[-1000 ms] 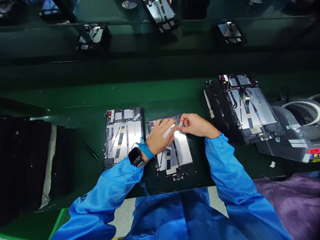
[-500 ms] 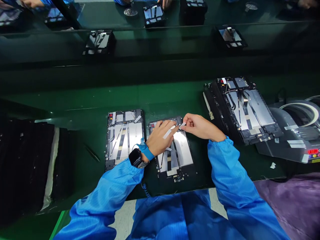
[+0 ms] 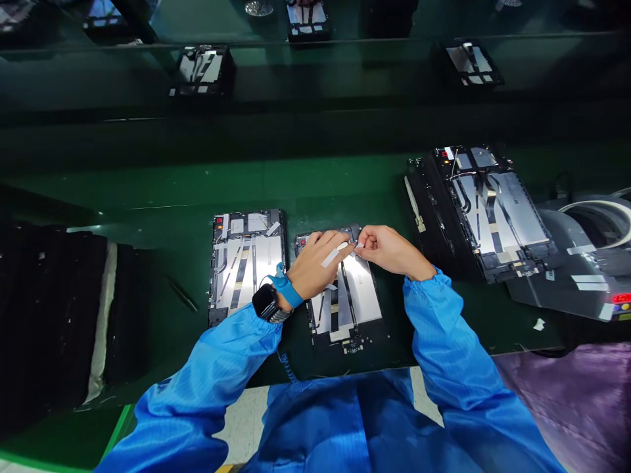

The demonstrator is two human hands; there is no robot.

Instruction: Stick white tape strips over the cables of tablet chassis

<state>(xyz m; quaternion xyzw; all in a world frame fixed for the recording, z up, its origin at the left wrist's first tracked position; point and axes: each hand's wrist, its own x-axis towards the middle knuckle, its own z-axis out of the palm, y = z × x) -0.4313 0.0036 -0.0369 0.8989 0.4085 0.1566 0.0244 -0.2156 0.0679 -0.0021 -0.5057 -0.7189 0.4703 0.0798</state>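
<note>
In the head view, an opened tablet with bare metal, flat cables and a black frame lies in front of me. My left hand rests over its upper part, fingers stretched out, partly covering it. A white tape strip sticks to the back of that hand near the index finger. At the tablet's top right edge, my right hand pinches a small white tape piece, close to the left fingertips. Another opened tablet lies just to the left, with white tape pieces on its top.
Stacked opened tablets stand at the right, beside a grey tape dispenser. Tweezers lie at left, near dark stacked panels. Further tablets sit on the ledge beyond. A coiled blue cord hangs near my left wrist.
The view has shifted slightly. Both hands stay almost in place at the tablet's top edge, the right one still pinching the tape piece. Across the bench, a tablet and a hand have moved.
</note>
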